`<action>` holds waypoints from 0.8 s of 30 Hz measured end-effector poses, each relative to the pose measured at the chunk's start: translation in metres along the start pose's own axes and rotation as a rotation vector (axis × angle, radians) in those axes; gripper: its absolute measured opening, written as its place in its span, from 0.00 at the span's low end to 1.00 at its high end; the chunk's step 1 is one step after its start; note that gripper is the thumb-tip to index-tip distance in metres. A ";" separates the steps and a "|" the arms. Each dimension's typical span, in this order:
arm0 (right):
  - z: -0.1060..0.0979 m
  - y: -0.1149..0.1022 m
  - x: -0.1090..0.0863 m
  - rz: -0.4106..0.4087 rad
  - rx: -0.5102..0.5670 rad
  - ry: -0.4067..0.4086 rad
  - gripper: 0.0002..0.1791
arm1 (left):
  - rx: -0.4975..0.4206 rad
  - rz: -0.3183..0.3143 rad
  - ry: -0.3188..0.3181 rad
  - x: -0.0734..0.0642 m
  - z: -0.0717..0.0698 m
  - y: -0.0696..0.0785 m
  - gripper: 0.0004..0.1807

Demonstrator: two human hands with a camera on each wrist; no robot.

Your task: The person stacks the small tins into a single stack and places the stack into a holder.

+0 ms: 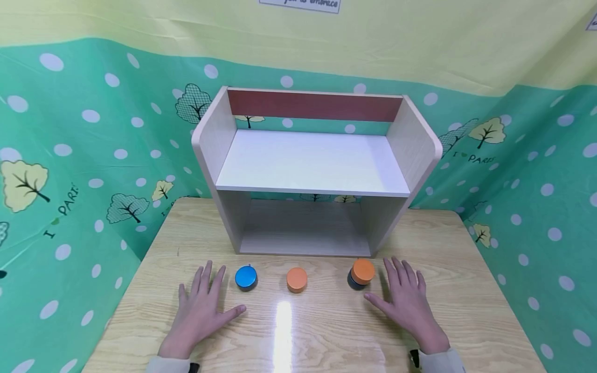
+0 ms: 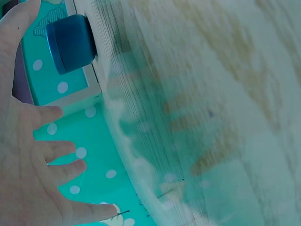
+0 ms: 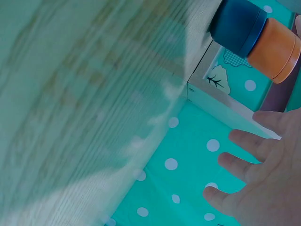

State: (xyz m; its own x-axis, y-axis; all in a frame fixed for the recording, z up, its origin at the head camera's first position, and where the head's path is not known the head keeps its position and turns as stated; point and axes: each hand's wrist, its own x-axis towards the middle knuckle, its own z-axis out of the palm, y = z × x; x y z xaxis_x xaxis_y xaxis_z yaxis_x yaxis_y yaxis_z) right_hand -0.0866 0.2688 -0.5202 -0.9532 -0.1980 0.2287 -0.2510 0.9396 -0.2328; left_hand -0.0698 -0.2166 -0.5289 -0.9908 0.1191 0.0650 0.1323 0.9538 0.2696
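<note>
My left hand (image 1: 199, 310) is spread over the left of the table, palm down, fingers straight and holding nothing. Just right of its fingertips stands a small blue round lidded jar (image 1: 246, 277), seen from the side as a squat blue cylinder (image 2: 71, 44) in the left wrist view. An orange round jar (image 1: 297, 280) stands alone in the middle. Farther right, another orange jar (image 1: 363, 271) sits on top of a dark blue jar (image 1: 355, 282). Beside this stack my right hand (image 1: 407, 300) is spread with straight fingers, its thumb near the stack's base, nothing in it.
A white two-level shelf (image 1: 312, 160) with a dark red back strip (image 1: 314, 105) stands behind the jars at the back of the wooden table (image 1: 336, 331). Green polka-dot cloth (image 1: 70, 124) hangs around the back and sides.
</note>
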 end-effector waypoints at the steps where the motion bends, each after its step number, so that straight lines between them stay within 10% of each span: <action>1: 0.000 0.000 0.000 0.002 0.001 -0.004 0.57 | 0.000 0.000 0.000 0.000 0.000 0.000 0.62; 24: -0.001 -0.002 0.001 -0.022 0.011 0.013 0.57 | -0.044 0.008 -0.016 0.001 0.000 0.001 0.60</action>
State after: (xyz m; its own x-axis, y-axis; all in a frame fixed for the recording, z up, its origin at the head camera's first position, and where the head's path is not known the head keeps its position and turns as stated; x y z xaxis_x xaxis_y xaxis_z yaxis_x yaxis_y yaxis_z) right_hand -0.0873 0.2668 -0.5187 -0.9451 -0.2149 0.2460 -0.2737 0.9320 -0.2376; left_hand -0.0708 -0.2154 -0.5281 -0.9900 0.1310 0.0524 0.1409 0.9399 0.3110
